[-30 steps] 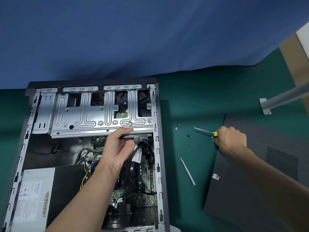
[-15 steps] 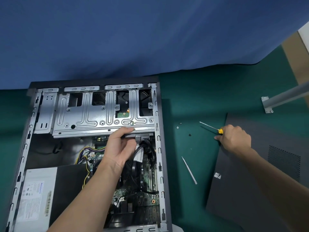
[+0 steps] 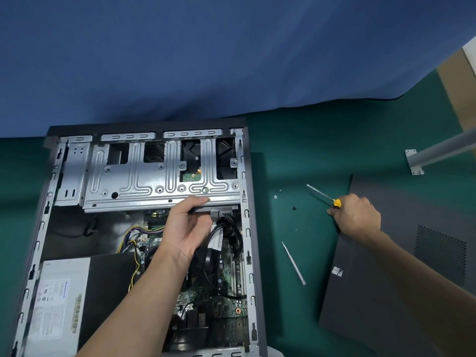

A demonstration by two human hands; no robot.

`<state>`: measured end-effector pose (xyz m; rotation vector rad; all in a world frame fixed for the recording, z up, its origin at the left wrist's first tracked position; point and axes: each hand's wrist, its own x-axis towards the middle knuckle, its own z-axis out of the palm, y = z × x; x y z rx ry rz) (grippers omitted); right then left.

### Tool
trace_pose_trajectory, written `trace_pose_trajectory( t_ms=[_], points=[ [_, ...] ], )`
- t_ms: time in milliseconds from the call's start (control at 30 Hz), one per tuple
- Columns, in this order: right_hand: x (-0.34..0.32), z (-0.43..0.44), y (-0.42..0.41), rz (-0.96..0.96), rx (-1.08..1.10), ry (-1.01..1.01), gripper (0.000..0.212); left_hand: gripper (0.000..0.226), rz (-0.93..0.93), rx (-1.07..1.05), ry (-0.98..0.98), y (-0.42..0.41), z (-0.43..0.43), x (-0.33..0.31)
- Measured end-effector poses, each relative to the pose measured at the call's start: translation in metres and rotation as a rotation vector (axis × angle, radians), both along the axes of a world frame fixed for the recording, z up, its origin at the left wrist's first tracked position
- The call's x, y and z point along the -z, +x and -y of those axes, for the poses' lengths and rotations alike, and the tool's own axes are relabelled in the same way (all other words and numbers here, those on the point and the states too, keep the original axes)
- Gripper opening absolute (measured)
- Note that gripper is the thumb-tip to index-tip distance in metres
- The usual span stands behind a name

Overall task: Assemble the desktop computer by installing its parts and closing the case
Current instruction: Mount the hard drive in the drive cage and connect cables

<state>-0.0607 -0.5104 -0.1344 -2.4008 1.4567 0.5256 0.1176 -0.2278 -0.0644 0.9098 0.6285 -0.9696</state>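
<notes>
Open case (image 3: 144, 128), silver drive cage (image 3: 144, 184) pinched at edge by left hand (image 3: 185, 228); right hand (image 3: 358, 217) seemingly around yellow-handled screwdriver (image 3: 323, 195).

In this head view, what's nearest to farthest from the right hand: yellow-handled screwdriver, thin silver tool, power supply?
1. yellow-handled screwdriver, gripped by the right hand.
2. thin silver tool, on the green mat.
3. power supply, inside the case.

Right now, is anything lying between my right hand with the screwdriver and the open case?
Only small things on the green mat: loose screws lie in that gap, a slim metal tool nearer you. Nothing tall blocks the right hand from the case.
</notes>
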Motion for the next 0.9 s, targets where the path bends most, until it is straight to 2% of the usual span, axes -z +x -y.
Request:
trace_pose_trajectory(
  t_ms=[67, 200, 267, 367, 433, 500, 533, 600, 667, 733, 800, 833, 867, 900],
  points=[
    [-0.013, -0.009, 0.015, 0.193, 0.103, 0.132, 0.02, 0.016, -0.003, -0.006, -0.003, 0.0, 0.001, -0.003],
    [-0.051, -0.036, 0.051, 0.557, 0.086, 0.368, 0.015, 0.027, -0.01, -0.03, -0.032, 0.001, 0.002, -0.005],
    [-0.068, -0.054, 0.067, 0.698, 0.085, 0.5, 0.01, 0.039, -0.01, -0.021, -0.045, 0.0, 0.002, -0.006],
    [-0.087, -0.076, 0.085, 0.834, 0.06, 0.669, 0.003, 0.042, 0.023, 0.032, -0.042, 0.001, -0.001, -0.01],
    [-0.094, -0.085, 0.095, 0.878, 0.026, 0.715, 0.002, 0.031, 0.019, 0.07, -0.057, 0.004, -0.003, -0.011],
    [-0.1, -0.092, 0.104, 0.9, 0.024, 0.742, 0.004, 0.004, 0.027, 0.163, 0.022, 0.007, -0.008, -0.013],
    [-0.102, -0.095, 0.108, 0.913, 0.045, 0.77, 0.006, 0.012, 0.054, 0.237, 0.096, 0.01, -0.012, -0.014],
    [-0.105, -0.1, 0.113, 0.947, 0.111, 0.857, 0.009, 0.044, 0.091, 0.374, 0.229, 0.014, -0.02, -0.019],
    [-0.107, -0.104, 0.117, 0.979, 0.175, 0.956, 0.009, 0.06, 0.142, 0.48, 0.36, 0.015, -0.027, -0.03],
    [-0.11, -0.111, 0.119, 0.996, 0.225, 1.027, 0.007, 0.063, 0.324, 0.668, 0.653, 0.014, -0.034, -0.042],
    [-0.113, -0.118, 0.119, 1.003, 0.268, 1.104, 0.004, 0.058, 0.689, 0.88, 1.069, 0.01, -0.039, -0.053],
    [-0.116, -0.122, 0.119, 1.008, 0.29, 1.156, 0.007, 0.054, 0.914, 0.885, 1.186, 0.008, -0.039, -0.06],
    [-0.119, -0.126, 0.119, 1.015, 0.312, 1.222, 0.01, 0.045, 1.103, 0.8, 1.164, 0.006, -0.037, -0.068],
    [-0.122, -0.13, 0.119, 1.024, 0.328, 1.295, 0.01, 0.032, 1.238, 0.674, 1.038, 0.005, -0.031, -0.076]
  ],
)
